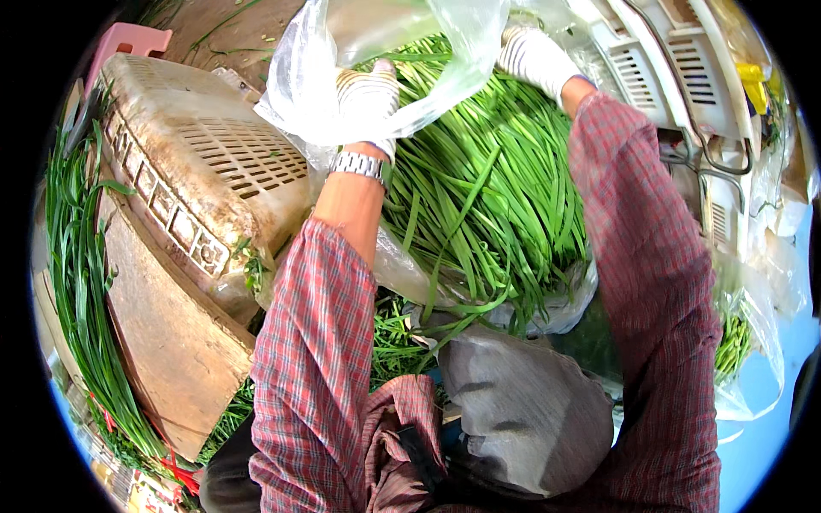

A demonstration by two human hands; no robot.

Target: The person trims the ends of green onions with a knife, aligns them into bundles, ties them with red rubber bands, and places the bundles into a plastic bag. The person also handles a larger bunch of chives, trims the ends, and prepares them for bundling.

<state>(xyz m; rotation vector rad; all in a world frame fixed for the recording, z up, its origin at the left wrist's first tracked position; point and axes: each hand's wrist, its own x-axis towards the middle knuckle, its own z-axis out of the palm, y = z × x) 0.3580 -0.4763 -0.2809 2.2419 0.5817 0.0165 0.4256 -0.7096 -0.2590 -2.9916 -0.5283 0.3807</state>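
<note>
A big bundle of long, flat green leaves, like garlic chives [487, 188], lies in a clear plastic bag [295, 77] in front of me. My left hand [369, 96], in a white striped glove, is at the bundle's far left, closed on the bag. Loose film hangs over its wrist, near a metal watch [359, 166]. At the far right of the leaves my right hand [537, 61], gloved alike, is closed on the bag's edge; its fingertips are partly hidden. Below the leaves, the bag's near side rests by my grey-covered knee [522, 402].
A dirty white plastic crate [197, 145] lies tipped on the left, above a wooden board [162, 316]. More long leaves [81, 282] lie beyond the board. White slotted crates [658, 68] stand at the right, near a bag of greens [734, 346]. A pink stool [128, 41] is far left.
</note>
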